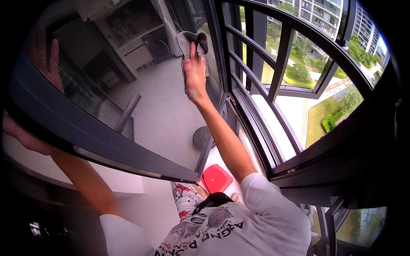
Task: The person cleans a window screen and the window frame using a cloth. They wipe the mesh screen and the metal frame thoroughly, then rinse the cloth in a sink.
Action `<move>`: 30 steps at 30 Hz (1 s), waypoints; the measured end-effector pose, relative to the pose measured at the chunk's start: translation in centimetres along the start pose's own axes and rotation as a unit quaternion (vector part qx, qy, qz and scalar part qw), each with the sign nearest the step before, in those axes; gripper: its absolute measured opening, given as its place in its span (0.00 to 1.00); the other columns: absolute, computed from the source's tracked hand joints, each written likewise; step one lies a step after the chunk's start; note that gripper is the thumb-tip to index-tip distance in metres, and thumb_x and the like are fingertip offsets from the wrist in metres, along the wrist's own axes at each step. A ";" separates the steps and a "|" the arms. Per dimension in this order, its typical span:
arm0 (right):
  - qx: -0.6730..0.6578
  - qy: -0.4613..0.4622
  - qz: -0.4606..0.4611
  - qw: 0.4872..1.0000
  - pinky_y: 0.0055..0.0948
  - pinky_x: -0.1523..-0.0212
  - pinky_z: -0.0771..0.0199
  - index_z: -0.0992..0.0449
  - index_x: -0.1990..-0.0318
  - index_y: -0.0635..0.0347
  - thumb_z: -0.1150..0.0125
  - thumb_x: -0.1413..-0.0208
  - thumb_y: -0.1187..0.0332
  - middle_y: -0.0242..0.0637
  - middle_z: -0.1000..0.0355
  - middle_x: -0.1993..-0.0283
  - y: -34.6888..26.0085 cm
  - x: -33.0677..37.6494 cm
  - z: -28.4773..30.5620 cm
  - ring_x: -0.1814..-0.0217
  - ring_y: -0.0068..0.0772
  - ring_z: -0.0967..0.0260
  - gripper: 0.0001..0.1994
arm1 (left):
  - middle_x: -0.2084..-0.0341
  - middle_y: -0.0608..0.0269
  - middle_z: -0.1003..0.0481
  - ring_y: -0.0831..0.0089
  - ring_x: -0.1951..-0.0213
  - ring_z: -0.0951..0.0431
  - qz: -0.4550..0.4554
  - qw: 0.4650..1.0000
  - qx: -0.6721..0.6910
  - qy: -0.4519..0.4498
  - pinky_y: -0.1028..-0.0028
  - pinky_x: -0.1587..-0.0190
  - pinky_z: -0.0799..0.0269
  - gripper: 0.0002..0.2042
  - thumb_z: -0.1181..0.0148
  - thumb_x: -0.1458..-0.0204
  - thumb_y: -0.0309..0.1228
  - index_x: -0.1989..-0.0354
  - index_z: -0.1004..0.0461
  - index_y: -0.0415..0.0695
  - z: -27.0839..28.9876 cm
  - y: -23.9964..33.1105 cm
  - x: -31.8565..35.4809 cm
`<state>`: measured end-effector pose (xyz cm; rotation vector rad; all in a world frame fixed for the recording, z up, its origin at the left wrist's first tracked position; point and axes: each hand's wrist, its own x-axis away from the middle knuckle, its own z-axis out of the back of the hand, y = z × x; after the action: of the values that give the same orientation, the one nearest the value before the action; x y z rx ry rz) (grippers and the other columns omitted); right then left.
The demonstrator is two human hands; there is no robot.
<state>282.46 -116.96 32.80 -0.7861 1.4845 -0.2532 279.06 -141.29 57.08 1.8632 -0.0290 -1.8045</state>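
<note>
Right hand [195,79]: fingers extended on grey cloth [183,42], window sash's [106,146] right edge. Left hand [27,138]: grip indeterminable. Red stool [216,178] on floor [213,158].

The right arm [226,132] reaches forward and up, nearly straight, with the right hand [195,79] at its end, back showing, thumb [187,65] and index finger [193,50] extended. The left arm [87,183] stretches out leftward; the left hand [27,137] lies at the far left, its fingertips indistinct.
</note>
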 end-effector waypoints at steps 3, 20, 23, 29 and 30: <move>0.118 0.042 -0.198 0.972 0.43 0.21 0.72 0.61 0.23 0.62 0.71 0.27 0.49 0.54 0.65 0.20 16.5 10.3 3.3 0.17 0.53 0.72 0.34 | 0.26 0.49 0.52 0.62 0.26 0.50 0.075 0.989 -0.080 0.100 0.53 0.24 0.62 0.41 0.64 0.38 0.65 0.26 0.51 0.45 4.2 -7.4 5.5; 0.158 0.089 -0.107 0.978 0.39 0.21 0.66 0.50 0.26 0.66 0.79 0.26 0.51 0.54 0.55 0.22 11.5 15.5 -1.2 0.18 0.49 0.65 0.32 | 0.24 0.50 0.57 0.58 0.23 0.61 0.225 0.937 0.265 -0.042 0.51 0.25 0.76 0.43 0.57 0.38 0.62 0.24 0.57 0.46 1.5 -19.4 18.9; 0.407 0.009 -0.182 0.895 0.51 0.22 0.61 0.43 0.35 0.75 0.69 0.27 0.66 0.63 0.52 0.26 15.9 26.0 1.2 0.21 0.63 0.61 0.22 | 0.24 0.50 0.57 0.58 0.23 0.61 0.234 0.916 0.326 -0.011 0.51 0.25 0.76 0.42 0.57 0.38 0.62 0.23 0.58 0.48 -0.6 -18.0 19.4; 0.171 0.016 -0.069 0.983 0.52 0.24 0.59 0.43 0.33 0.72 0.64 0.28 0.56 0.63 0.44 0.31 -2.1 14.3 -6.0 0.25 0.63 0.53 0.27 | 0.23 0.52 0.60 0.57 0.23 0.63 0.260 0.923 0.281 0.042 0.51 0.25 0.76 0.40 0.58 0.37 0.58 0.23 0.60 0.49 -0.1 -16.8 20.5; 0.156 0.038 -0.002 0.987 0.51 0.25 0.57 0.43 0.32 0.72 0.64 0.28 0.54 0.62 0.43 0.32 -4.0 12.4 -6.0 0.26 0.63 0.52 0.29 | 0.23 0.52 0.60 0.56 0.23 0.64 0.278 0.915 0.290 0.048 0.51 0.24 0.76 0.40 0.58 0.37 0.57 0.23 0.61 0.49 -0.4 -16.4 20.4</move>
<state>279.41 -129.27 26.08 -0.5316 1.4682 -0.5098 275.81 -134.91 31.89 2.0318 -1.0519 -1.3761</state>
